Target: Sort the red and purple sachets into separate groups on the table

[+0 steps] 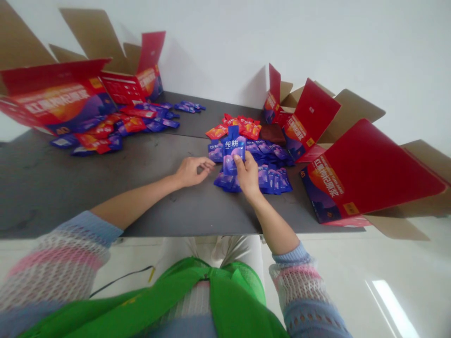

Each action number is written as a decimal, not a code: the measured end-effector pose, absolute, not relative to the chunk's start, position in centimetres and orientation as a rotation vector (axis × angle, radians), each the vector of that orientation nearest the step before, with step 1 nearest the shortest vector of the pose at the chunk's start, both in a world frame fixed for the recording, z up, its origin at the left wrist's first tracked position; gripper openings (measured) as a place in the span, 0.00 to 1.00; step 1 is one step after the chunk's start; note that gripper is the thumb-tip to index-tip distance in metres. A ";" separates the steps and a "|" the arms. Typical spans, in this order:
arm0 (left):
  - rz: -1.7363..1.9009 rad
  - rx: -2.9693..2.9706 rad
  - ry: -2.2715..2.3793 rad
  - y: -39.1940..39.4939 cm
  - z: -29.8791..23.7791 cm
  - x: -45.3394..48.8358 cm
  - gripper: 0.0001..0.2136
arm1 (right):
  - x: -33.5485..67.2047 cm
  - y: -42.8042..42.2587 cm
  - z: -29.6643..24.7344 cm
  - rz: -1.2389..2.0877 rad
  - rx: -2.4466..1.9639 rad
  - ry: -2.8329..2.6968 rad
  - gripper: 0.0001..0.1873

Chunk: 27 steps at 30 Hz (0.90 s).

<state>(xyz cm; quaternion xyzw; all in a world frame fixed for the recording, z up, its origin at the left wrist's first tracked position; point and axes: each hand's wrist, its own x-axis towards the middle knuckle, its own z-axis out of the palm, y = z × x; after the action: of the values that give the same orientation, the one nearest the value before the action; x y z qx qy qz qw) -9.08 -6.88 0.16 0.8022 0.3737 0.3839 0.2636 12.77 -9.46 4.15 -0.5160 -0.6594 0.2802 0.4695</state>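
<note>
Blue sachet (233,149) pinched in right hand (247,176); left hand (195,171) half-closed beside it.

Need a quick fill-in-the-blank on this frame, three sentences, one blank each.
The right hand pinches an upright sachet coloured ____.
Beyond the left hand and the sachet pile lie ____ sachets.
The fabric at the person's front is ____.

Missing words: blue, red, green.
</note>
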 end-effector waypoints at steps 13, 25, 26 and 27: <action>1.476 1.468 1.062 -6.5 1.5 -8.6 0.20 | 9.5 -14.0 3.8 0.648 -1.448 -2.170 0.14; 1.727 1.325 1.312 -6.7 1.0 -8.3 0.18 | 10.7 -13.1 4.3 0.751 -1.174 -2.084 0.16; 1.723 1.256 1.271 -6.5 0.7 -8.2 0.20 | 10.8 -12.9 4.2 0.736 -1.156 -2.089 0.16; 1.702 1.191 1.225 -6.4 0.4 -8.1 0.22 | 10.9 -12.7 4.1 0.710 -1.152 -2.095 0.16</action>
<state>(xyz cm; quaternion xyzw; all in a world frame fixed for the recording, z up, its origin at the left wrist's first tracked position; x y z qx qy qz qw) -8.07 -6.35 0.43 0.4614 0.4747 0.6591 0.3568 10.88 -12.71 4.10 -0.4380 -0.7964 0.2698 0.3179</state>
